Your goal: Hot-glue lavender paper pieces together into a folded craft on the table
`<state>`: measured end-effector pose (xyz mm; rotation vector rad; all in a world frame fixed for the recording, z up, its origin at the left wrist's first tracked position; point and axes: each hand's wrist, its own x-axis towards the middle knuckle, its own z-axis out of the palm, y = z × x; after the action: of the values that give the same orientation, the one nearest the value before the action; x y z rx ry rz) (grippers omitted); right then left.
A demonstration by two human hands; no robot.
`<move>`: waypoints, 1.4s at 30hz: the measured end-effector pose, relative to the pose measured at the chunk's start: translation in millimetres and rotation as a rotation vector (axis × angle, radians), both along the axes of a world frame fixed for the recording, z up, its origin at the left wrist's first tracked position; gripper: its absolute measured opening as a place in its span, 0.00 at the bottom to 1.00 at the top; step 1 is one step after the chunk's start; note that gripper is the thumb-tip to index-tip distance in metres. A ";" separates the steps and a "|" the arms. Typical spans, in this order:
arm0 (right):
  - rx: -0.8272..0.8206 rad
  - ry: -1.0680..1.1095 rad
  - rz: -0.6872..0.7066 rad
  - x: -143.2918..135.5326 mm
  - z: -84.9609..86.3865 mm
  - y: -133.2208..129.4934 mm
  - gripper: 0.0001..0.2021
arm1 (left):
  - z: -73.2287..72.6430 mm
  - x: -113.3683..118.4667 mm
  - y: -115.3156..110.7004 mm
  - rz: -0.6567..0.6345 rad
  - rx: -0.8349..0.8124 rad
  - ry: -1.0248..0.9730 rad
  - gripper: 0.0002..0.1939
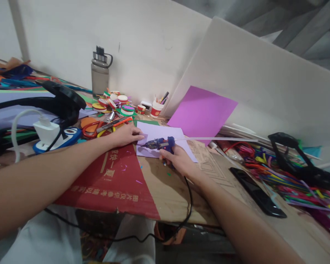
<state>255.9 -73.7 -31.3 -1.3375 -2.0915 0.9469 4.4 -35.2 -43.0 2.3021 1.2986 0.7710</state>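
My right hand is wrapped round the handle of a dark blue hot glue gun. A long translucent glue stick sticks out of its back, and its nozzle points left. My left hand is closed, with fingertips on a small purple paper piece at the left edge of a light purple sheet. The nozzle is close to those fingertips; I cannot tell whether it touches the paper. Under the sheet lies a red and brown cardboard.
Red-handled scissors and paper-wrapped rolls lie behind my left hand, near a water bottle. A pen cup and magenta sheet are at the back. A phone lies right; the gun's black cord hangs over the front edge.
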 end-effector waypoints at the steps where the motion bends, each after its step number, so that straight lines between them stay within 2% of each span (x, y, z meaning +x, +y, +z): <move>1: -0.040 0.029 -0.011 0.8 0.7 0.9 0.14 | 0.4 0.0 -0.3 -0.002 -0.002 -0.002 0.19; 8: -0.182 0.270 -0.073 12.6 6.0 13.8 0.14 | 0.1 -0.7 -0.1 0.011 -0.006 0.031 0.19; 11: -0.195 0.453 -0.138 15.4 0.7 22.9 0.14 | 1.0 -0.3 -3.7 -0.015 0.047 0.057 0.17; 13: -0.183 0.512 -0.186 15.1 -6.3 28.3 0.15 | 2.1 0.3 -7.5 -0.076 0.106 0.078 0.16; 16: -0.178 0.526 -0.219 13.4 -18.6 34.5 0.15 | 4.0 1.0 -12.6 -0.209 0.209 0.153 0.13; 18: -0.187 0.530 -0.214 12.7 -24.6 37.1 0.14 | 5.0 0.5 -14.6 -0.253 0.259 0.206 0.12; 21: -0.190 0.519 -0.200 12.6 -26.6 38.3 0.15 | 6.2 -1.4 -16.2 -0.256 0.275 0.244 0.12; 31: -0.191 0.529 -0.203 8.8 -17.1 34.5 0.12 | 8.9 1.4 -26.2 -0.292 0.367 0.327 0.13; 42: -0.203 0.552 -0.217 8.9 -16.3 37.7 0.11 | 6.2 -0.8 -19.2 -0.291 0.288 0.266 0.12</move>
<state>264.8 -36.0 -47.6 -1.1927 -1.4388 1.2822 3.6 -54.4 -36.9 2.8235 0.9667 0.6004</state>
